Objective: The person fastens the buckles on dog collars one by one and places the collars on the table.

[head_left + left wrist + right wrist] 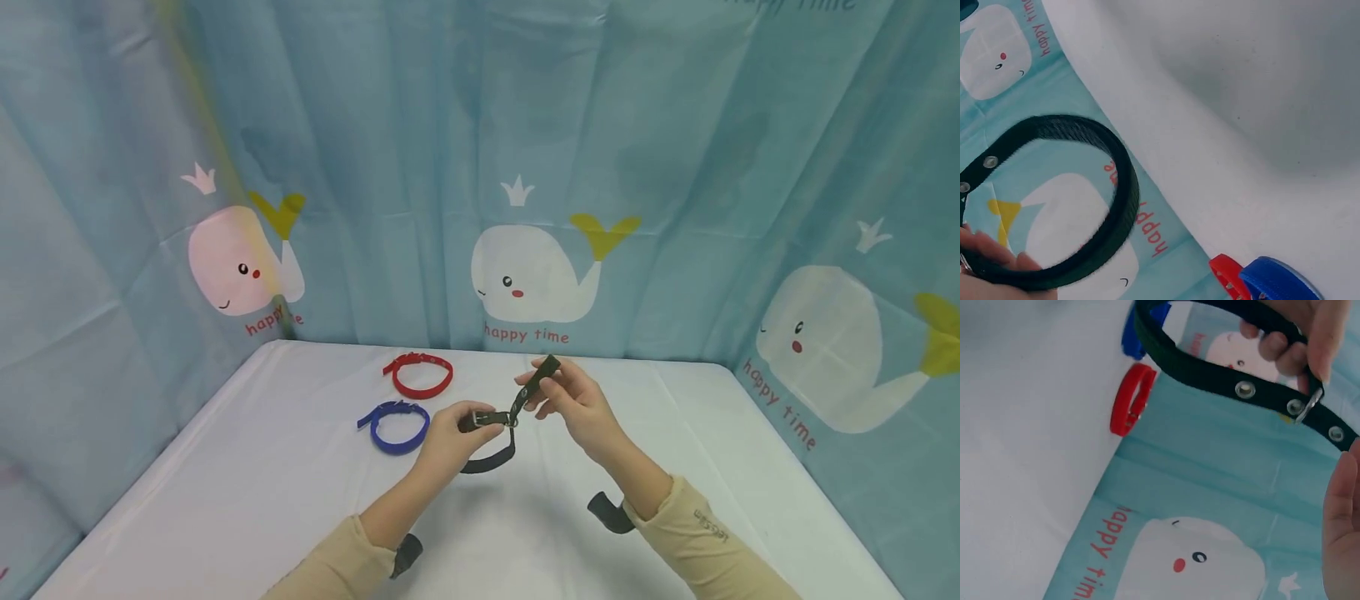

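Observation:
A dark collar (489, 462), a strap with metal eyelets, is held up over the table in a loop. My left hand (444, 440) pinches it at the buckle end between thumb and fingers. On the other side, my right hand (587, 410) holds the strap's free tail, which slants up to the right. The right wrist view shows the tail passing through a metal ring (1309, 406), with an eyelet (1335, 434) beyond it. Seen from the left wrist, the collar's loop (1125, 194) hangs wide and round beside the left fingers (994, 250).
A red collar (423, 392) and a blue collar (399, 447) lie buckled in loops on the white table (225, 492), left of the hands. Behind the table hangs a blue curtain (420, 275) printed with whales. Black curved pieces (611, 512) show beside both sleeves.

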A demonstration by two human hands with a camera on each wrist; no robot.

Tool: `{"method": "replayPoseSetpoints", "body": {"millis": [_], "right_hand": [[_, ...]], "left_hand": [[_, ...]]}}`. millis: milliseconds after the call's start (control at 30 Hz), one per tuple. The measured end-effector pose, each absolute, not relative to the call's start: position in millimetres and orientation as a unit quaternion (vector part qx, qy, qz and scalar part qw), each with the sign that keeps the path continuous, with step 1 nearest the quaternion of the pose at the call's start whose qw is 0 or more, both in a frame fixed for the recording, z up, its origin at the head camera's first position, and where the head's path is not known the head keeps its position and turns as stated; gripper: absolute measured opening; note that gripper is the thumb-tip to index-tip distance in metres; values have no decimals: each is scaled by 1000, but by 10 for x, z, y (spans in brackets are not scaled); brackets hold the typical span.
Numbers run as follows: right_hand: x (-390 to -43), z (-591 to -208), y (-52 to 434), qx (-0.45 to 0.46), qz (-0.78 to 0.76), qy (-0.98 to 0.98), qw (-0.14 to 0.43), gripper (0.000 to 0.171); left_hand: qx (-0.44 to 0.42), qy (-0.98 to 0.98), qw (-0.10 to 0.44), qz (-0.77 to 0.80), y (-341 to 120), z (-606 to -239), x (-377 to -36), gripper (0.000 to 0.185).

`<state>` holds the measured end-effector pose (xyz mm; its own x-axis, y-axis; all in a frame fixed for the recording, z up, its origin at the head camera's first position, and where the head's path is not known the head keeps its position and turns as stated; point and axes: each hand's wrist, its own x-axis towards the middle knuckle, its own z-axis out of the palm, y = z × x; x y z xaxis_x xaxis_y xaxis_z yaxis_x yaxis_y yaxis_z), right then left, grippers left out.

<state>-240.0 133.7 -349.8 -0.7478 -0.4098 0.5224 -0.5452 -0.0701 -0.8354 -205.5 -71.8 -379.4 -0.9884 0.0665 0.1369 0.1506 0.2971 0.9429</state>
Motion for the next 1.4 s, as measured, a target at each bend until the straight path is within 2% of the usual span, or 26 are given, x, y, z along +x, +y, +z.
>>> {"method": "replayPoseSetpoints", "body": {"millis": [233, 333, 500, 800, 967, 1167, 1400], "right_hand": [[-2404, -3551, 1283, 376, 642, -667, 44, 26], [-2398, -3536, 1291, 363, 651, -665, 41, 19], [-2370, -3505, 1328, 337, 661, -670, 30, 26], [-2367, -3558, 1397, 332, 649, -681, 75, 22], [-2348, -3512, 1429, 371, 559, -730, 127, 24], [-2302, -3405, 1476, 435, 400, -791, 156, 26], [-2261, -3421, 1422, 503, 232, -806, 211, 29]], "left_hand": [[-89, -824, 55, -557, -665, -3794, -2087, 25], [-94, -846, 42, -524, -639, -3795, -2094, 23], [-104, -850, 16, -516, -642, -3785, -2082, 24], [-132, -820, 49, -555, -726, -3797, -2047, 26], [-135, -817, 44, -560, -763, -3825, -2041, 30], [-138, -816, 44, -560, -826, -3825, -2038, 29], [-182, -823, 62, -534, -818, -3808, -2019, 28]]}}
